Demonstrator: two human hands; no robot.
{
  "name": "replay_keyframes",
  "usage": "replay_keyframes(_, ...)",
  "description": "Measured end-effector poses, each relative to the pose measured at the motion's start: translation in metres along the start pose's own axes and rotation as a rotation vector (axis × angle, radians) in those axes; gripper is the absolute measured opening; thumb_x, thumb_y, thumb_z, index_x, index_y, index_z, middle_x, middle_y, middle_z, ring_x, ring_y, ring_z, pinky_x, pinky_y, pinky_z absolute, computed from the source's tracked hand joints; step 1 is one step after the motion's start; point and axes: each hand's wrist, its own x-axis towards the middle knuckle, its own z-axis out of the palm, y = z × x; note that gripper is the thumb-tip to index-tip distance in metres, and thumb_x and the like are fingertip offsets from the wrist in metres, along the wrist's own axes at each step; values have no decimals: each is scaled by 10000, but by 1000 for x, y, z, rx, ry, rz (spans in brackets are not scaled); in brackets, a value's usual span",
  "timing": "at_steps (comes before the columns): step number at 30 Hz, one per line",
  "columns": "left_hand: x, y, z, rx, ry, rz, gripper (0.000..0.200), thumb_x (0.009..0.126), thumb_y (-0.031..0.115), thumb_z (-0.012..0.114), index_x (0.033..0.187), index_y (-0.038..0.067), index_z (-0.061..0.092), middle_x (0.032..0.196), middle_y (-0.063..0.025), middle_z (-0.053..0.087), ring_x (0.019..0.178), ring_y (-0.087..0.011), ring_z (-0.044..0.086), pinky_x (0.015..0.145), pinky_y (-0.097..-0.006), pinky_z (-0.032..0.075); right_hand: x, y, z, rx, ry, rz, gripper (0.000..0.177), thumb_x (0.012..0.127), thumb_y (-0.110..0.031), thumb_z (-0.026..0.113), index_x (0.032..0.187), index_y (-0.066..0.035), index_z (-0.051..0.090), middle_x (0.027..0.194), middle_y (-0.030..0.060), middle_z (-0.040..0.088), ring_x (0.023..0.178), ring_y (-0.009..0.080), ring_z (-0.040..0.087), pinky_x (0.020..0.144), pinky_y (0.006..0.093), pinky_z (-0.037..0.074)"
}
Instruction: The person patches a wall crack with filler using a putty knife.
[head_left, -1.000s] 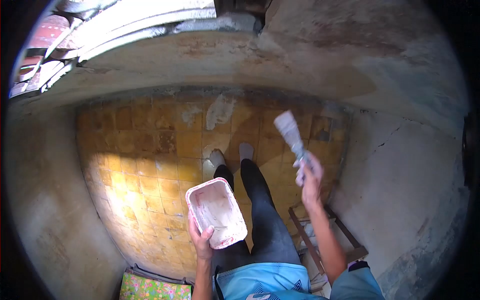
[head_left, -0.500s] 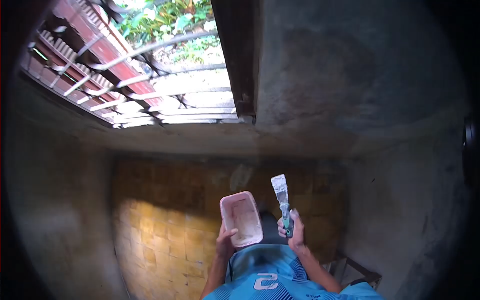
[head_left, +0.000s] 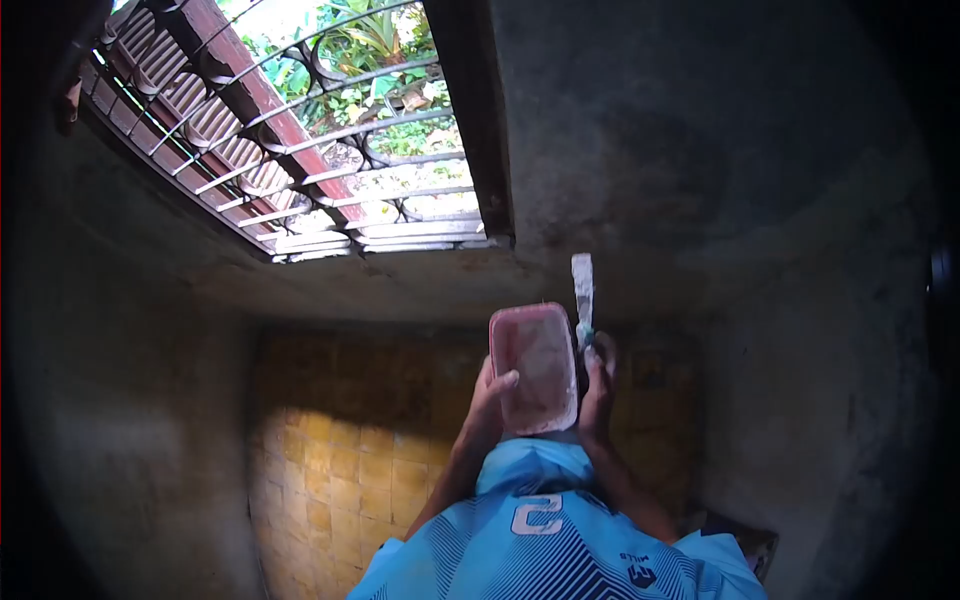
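A pink rectangular plastic tub (head_left: 537, 365) is held out in front of me, its inside smeared with pale residue. My left hand (head_left: 490, 402) grips its left wall, the thumb hooked over the rim and the fingers hidden underneath. Just right of the tub, my right hand (head_left: 599, 378) is closed around the green handle of a putty knife (head_left: 583, 290). The blade points up and away from me, coated in white filler.
Ahead on the left is a window with a metal grille (head_left: 350, 150) and plants outside. A bare grey wall (head_left: 640, 150) stands to its right. Yellow floor tiles (head_left: 345, 470) lie below, and a dark wooden item (head_left: 750, 540) stands at the lower right.
Both hands have moved forward and up in view with the tub and putty knife. The knife is now closer to the tub and more upright. The view has shifted slightly.
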Motion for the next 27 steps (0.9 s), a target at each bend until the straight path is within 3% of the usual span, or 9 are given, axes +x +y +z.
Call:
replay_keyframes(3, -4, 4, 3, 104, -17, 71, 823, 779, 394, 743, 1375, -2, 335, 1302, -130, 487, 1210, -212, 490, 1041, -368, 399, -11, -27, -15, 111, 24, -7, 417, 977, -212, 471, 1333, 4, 439, 1164, 88, 520, 1059, 167, 518, 949, 314, 407)
replay_keyframes(4, -9, 9, 7, 160, -1, 102, 820, 775, 396, 747, 1364, -6, 341, 1289, -129, 491, 1202, -209, 492, 1035, -363, 400, -15, -42, -17, 168, 79, -35, 416, 957, -226, 482, 1307, -4, 445, 1020, 63, 545, 921, 122, 532, 840, 280, 436)
replay_keyframes(5, -12, 14, 12, 215, 11, 134, 817, 771, 398, 751, 1354, -9, 347, 1276, -128, 495, 1193, -205, 495, 1030, -358, 401, -19, -60, -35, 157, -65, -41, 368, 935, -204, 514, 1240, -3, 465, 869, 28, 532, 766, 89, 511, 686, 252, 434)
replay_keyframes(7, -20, 20, 17, 228, -4, 141, 817, 765, 392, 755, 1347, -12, 349, 1265, -132, 500, 1190, -202, 497, 1025, -353, 399, -33, -88, -51, 93, -58, -200, 334, 883, -172, 566, 1166, -11, 493, 783, 7, 506, 655, 74, 461, 578, 236, 385)
replay_keyframes(9, -24, 28, 18, 254, -25, 135, 814, 768, 388, 753, 1350, -11, 348, 1274, -137, 499, 1198, -204, 496, 1031, -356, 396, -49, -113, -75, -246, -50, -322, 345, 837, -157, 604, 1138, -14, 514, 799, 21, 530, 650, 86, 481, 577, 238, 402)
replay_keyframes(11, -26, 30, 18, 274, -36, 167, 823, 768, 331, 770, 1378, -9, 334, 1297, -149, 497, 1216, -217, 500, 1040, -365, 402, -70, -137, -83, -419, -51, -328, 372, 817, -152, 625, 1152, -18, 533, 858, 55, 582, 752, 112, 557, 670, 284, 474)
replay_keyframes(16, -47, 36, 27, 425, 59, 242, 849, 767, 336, 767, 1407, -12, 330, 1284, -151, 520, 1189, -215, 522, 1032, -356, 411, -97, -158, -79, -844, -107, -514, 330, 752, -65, 690, 1068, -8, 611, 877, 114, 621, 737, 229, 614, 689, 338, 502)
replay_keyframes(20, -52, 27, 24, 386, 57, 262, 860, 751, 291, 793, 1407, -3, 321, 1288, -144, 514, 1191, -225, 525, 1027, -366, 421, -109, -171, -69, -942, -201, -390, 337, 736, -32, 701, 1068, -38, 645, 862, 119, 605, 732, 279, 622, 664, 358, 502)
replay_keyframes(27, -64, 10, 21, 464, 36, 340, 953, 685, 255, 849, 1418, 11, 291, 1314, -133, 471, 1210, -228, 495, 1040, -373, 406, -126, -180, -56, -1184, -271, -505, 379, 760, -41, 707, 1132, -80, 649, 912, 112, 557, 708, 289, 640, 608, 394, 523)
